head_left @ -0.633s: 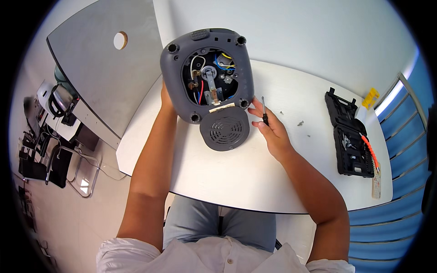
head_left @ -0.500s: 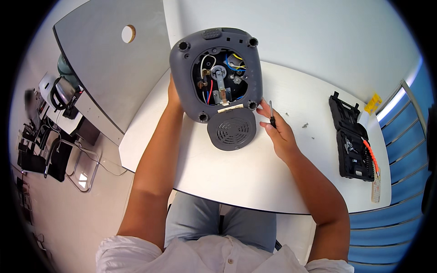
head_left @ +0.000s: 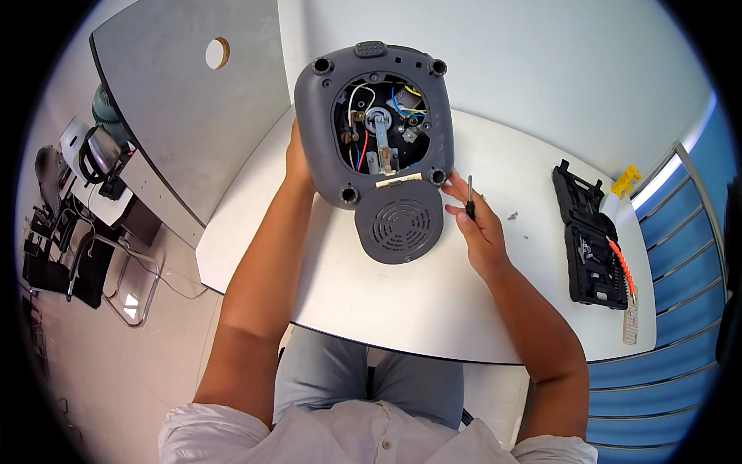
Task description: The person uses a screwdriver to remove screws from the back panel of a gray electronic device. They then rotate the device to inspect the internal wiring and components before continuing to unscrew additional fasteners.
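An upturned dark grey appliance [head_left: 317, 131] shows its open underside, with coloured wires and a metal bracket [head_left: 382, 141]. Its round vented cover [head_left: 398, 230] hangs open at the lower edge. My left hand [head_left: 300, 162] grips the appliance's left side, fingers mostly hidden behind it. My right hand [head_left: 484, 232] holds a small screwdriver [head_left: 470, 207] upright between thumb and fingers, its fingertips at the appliance's lower right corner. Several small screws [head_left: 512, 216] lie to the right on the white desk [head_left: 502, 317].
A black tool case [head_left: 587, 263] lies open at the desk's right, beside an orange flexible shaft [head_left: 621, 263] and a yellow object [head_left: 626, 181]. A grey panel [head_left: 178, 108] bounds the back left. A kettle [head_left: 103, 151], fan and chair stand farther left. Metal rails [head_left: 703, 232] run at the right.
The appliance has shifted to the right with both hands, and the cover with it. The screwdriver has moved right in my right hand's grip.
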A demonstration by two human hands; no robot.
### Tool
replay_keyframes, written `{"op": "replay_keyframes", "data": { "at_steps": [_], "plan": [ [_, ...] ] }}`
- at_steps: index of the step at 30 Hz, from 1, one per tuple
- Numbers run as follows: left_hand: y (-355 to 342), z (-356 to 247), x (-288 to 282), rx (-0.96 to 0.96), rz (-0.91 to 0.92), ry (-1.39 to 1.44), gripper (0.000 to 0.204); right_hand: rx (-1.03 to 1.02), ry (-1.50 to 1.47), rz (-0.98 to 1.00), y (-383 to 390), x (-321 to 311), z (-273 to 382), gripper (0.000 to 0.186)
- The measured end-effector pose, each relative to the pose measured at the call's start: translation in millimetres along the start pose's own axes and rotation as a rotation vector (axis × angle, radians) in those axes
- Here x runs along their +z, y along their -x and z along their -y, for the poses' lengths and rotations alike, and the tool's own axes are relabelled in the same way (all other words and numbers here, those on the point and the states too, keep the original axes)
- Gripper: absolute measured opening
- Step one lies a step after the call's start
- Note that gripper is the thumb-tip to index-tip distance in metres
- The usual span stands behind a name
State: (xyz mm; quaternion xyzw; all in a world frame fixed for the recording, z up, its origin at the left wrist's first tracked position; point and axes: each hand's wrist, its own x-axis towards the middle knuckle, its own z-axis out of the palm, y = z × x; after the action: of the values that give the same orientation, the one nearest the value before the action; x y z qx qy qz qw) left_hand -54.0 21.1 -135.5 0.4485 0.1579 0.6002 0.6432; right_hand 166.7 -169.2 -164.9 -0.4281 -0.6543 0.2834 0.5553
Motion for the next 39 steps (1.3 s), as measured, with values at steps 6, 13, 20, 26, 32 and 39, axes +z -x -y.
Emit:
{"op": "replay_keyframes", "data": {
  "at_steps": [6,13,20,26,32,39],
  "plan": [
    [0,0,-5,0.025,0.006,-0.077,0.041,-0.009,0.047,0.010,1,0,0,0.050],
    [-6,3,-14,0.013,0.031,0.160,0.039,-0.009,0.111,0.048,1,5,9,0.055],
    [0,-15,1,-0.060,0.085,-0.073,0.037,-0.015,0.135,0.086,1,0,7,0.055],
    [-1,-13,-2,-0.048,0.078,-0.097,0.038,-0.035,0.123,0.075,1,2,6,0.054],
    [2,-15,3,-0.059,0.081,-0.026,0.037,-0.039,0.121,0.094,1,1,7,0.054],
    [0,-11,-2,-0.024,0.108,0.039,0.035,-0.040,0.131,0.105,0,2,10,0.054]
  ]
}}
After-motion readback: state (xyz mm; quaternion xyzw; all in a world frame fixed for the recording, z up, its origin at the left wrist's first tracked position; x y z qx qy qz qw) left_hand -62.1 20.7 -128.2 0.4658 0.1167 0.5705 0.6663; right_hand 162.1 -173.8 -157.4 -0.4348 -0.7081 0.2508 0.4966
